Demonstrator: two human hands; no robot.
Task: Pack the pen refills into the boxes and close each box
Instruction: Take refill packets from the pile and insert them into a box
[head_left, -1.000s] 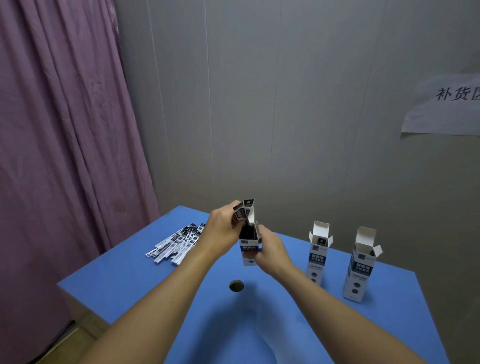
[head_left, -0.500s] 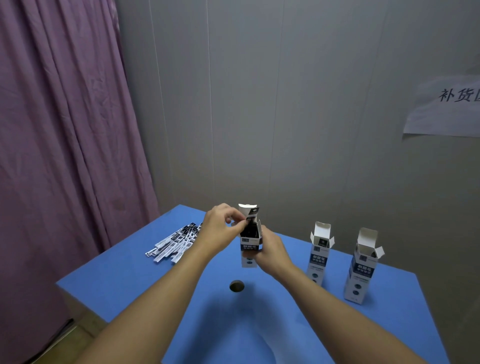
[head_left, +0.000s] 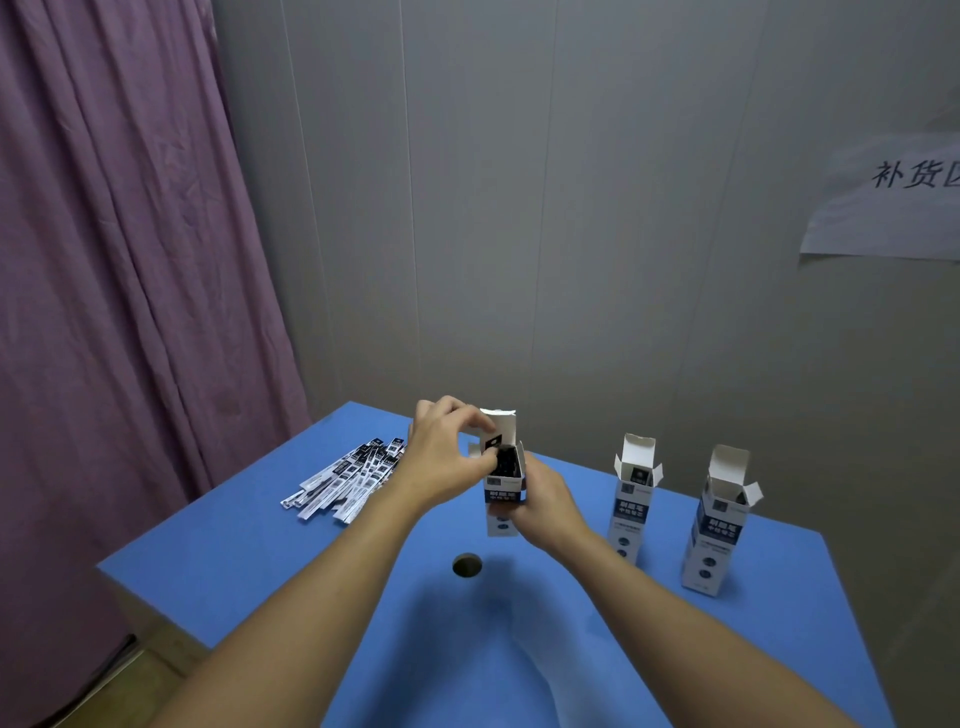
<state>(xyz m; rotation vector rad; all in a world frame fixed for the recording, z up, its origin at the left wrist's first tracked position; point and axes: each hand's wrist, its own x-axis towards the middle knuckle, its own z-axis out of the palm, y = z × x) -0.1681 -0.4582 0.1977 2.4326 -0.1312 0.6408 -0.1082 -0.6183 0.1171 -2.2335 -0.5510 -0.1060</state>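
Observation:
My right hand (head_left: 540, 504) grips a tall white and dark blue box (head_left: 503, 493) that stands upright at the middle of the blue table (head_left: 260, 561). Its top is open, the lid flap points up, and dark refill ends show inside. My left hand (head_left: 447, 457) is at the box's mouth, its fingertips pinching at the flaps on the left side. A fan of wrapped pen refills (head_left: 348, 475) lies flat on the table to the left. Two more boxes, one (head_left: 634, 499) and another (head_left: 719, 519), stand to the right with their tops open.
A round cable hole (head_left: 467, 565) sits in the table just in front of the held box. A purple curtain (head_left: 119, 260) hangs on the left. A grey panel wall is close behind the table, with a paper sign (head_left: 893, 197) at the upper right.
The refills that my left hand held above the box a second ago have gone down inside it. My left hand has dropped to the box's flaps.

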